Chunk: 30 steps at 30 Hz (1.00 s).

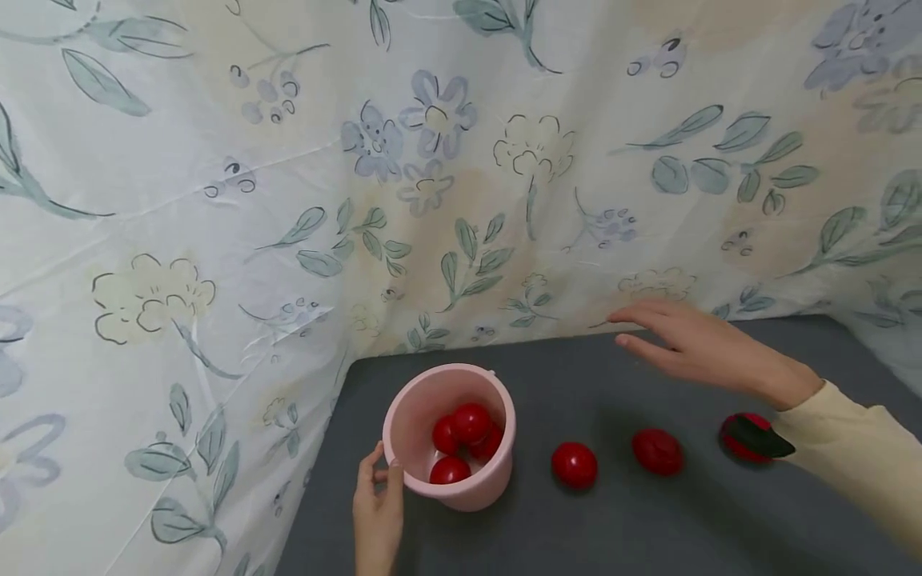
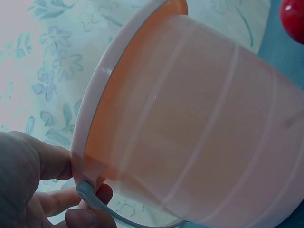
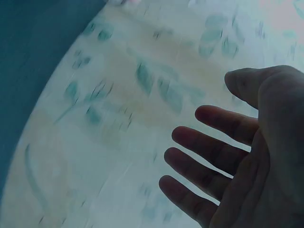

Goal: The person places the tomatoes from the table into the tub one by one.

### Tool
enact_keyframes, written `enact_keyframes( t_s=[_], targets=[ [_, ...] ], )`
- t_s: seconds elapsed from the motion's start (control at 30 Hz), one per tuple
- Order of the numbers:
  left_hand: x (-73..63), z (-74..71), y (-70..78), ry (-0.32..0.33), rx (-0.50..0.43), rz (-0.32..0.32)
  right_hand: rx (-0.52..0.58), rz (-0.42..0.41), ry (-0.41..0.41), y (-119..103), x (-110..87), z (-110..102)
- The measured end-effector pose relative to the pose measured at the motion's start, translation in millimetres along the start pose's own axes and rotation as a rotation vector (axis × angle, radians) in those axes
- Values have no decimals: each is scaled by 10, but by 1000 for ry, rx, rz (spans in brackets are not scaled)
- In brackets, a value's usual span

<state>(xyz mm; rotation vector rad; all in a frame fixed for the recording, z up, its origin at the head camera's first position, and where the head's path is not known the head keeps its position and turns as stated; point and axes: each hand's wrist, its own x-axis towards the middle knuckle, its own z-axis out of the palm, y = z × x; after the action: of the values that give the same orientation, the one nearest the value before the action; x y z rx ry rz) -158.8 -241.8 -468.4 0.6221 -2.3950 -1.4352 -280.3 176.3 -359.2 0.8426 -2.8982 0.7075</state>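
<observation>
A pink bucket [image 1: 499, 480] stands on the dark table at its left part, its mouth tilted towards the head camera. Several shiny red ball-like fruits [image 1: 471, 422] lie inside it. My left hand [image 1: 378, 512] grips the rim at the near left, thumb and fingers about the edge; close up, a grey handle [image 2: 102, 204] runs past the fingertips. My right hand [image 1: 691, 352] hovers above the table's right part, fingers extended, holding nothing. Below it lie a round red fruit [image 1: 574, 466] and a dented red one [image 1: 657, 452].
Another red thing [image 1: 742, 424] lies by the right sleeve [image 1: 850, 440], partly hidden by a dark piece at the cuff. A flower-printed cloth [image 1: 446, 240] hangs behind and left of the dark table [image 1: 576, 536].
</observation>
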Motion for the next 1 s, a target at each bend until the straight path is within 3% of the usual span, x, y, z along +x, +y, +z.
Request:
enact_keyframes(
  t_s=[0.23,0.5,0.77,1.0],
  targets=[
    [17,-49,15,9,10,-9,-28,153,44,457,-437,-26],
    [1,-31,12,1,2,-2,-26,317,15,921,-874,125],
    [-9,-37,26,-10,1,-7,-6,325,33,1358,-1104,566],
    [3,-15,26,-8,24,-21,60,349,22,1448,-1209,901]
  ],
)
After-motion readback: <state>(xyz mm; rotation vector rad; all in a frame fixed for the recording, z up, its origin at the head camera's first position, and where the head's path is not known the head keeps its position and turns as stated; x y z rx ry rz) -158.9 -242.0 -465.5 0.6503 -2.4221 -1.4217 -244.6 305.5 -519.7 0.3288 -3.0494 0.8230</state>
